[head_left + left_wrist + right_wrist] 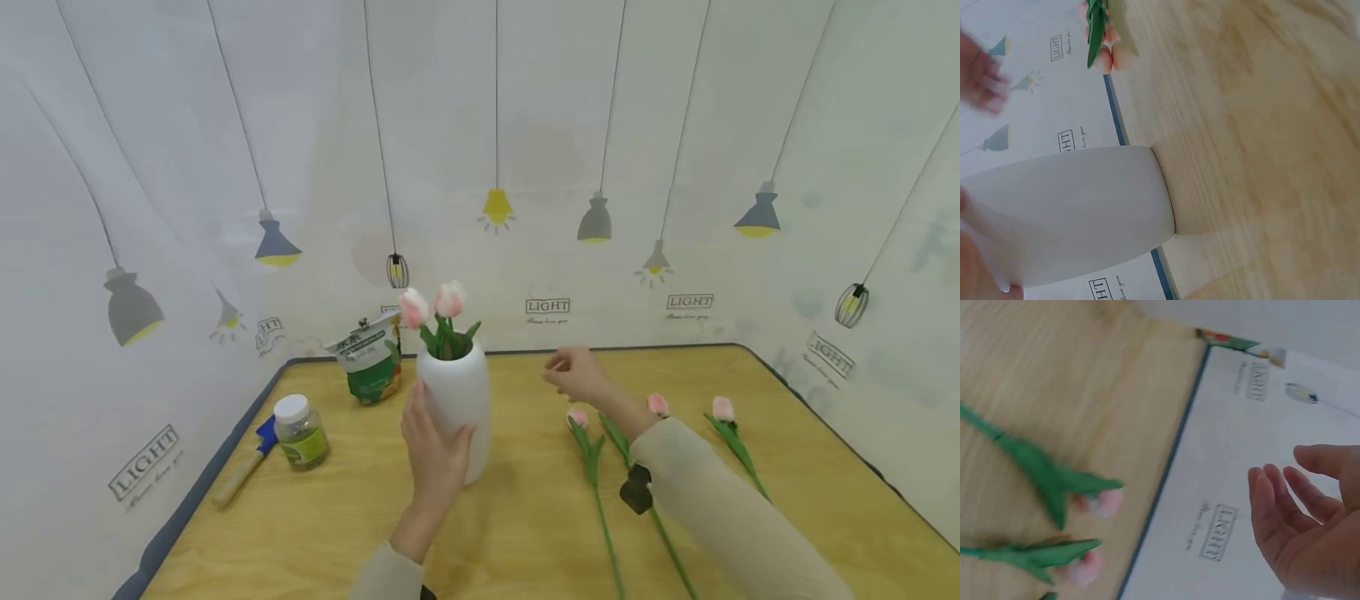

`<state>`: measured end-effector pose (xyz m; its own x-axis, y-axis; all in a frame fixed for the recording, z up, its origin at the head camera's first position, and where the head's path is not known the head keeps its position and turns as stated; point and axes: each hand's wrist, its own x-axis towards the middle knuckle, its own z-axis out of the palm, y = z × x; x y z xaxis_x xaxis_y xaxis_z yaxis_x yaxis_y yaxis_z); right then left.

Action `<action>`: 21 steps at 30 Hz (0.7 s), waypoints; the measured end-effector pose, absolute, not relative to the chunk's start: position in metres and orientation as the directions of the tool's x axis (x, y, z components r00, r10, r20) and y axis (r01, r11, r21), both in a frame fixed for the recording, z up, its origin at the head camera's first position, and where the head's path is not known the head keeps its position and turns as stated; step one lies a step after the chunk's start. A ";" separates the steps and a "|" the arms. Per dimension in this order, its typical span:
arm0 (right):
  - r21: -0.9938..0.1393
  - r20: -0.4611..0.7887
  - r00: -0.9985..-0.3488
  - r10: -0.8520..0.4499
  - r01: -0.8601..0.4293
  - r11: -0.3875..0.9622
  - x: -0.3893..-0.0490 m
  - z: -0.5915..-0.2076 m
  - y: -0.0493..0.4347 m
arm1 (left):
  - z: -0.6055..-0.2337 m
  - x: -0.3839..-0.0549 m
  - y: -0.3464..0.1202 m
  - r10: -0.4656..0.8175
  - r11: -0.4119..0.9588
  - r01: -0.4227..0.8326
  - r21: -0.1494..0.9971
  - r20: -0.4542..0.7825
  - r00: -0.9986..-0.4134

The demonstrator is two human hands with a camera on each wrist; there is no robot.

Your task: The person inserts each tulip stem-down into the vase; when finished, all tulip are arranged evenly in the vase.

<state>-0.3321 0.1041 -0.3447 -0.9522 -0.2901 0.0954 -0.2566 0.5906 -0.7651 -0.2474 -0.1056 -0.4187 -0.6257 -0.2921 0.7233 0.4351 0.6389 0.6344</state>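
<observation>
A white vase stands upright on the wooden table, with two pink-and-white tulips poking out of its mouth. My left hand holds the vase's near left side, thumb and fingers spread around it. Raised to the right of the vase, my right hand has loosely bent fingers and nothing between them; the right wrist view shows the gap between thumb and fingertips. Below and beside the right forearm lie three more tulips, among them a left one and a right one; the sleeve partly covers the middle one.
At the left stand a lidded jar and a green-and-white bag closed with a clip. A small blue shovel with a wooden handle lies beside the jar. Behind the table rises a white backdrop printed with lamps.
</observation>
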 end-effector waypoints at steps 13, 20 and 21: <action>-0.669 -0.201 -0.957 -0.210 -0.022 0.743 -0.314 -0.448 0.167 | -0.419 -0.245 -0.106 -0.286 0.632 0.431 0.644 0.711 -0.643; -0.691 -0.220 -0.946 -0.240 -0.023 0.723 -0.301 -0.443 0.153 | -0.416 -0.244 -0.106 -0.286 0.628 0.436 0.645 0.712 -0.642; -0.681 -0.209 -0.945 -0.252 -0.044 0.731 -0.300 -0.443 0.150 | -0.416 -0.245 -0.106 -0.288 0.627 0.434 0.647 0.710 -0.642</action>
<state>-0.3000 0.1500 -0.4428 -0.9448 -0.2524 -0.2089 -0.0445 0.7305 -0.6814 -0.2449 -0.1060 -0.4156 -0.6420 -0.2883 0.7105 0.4343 0.6269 0.6468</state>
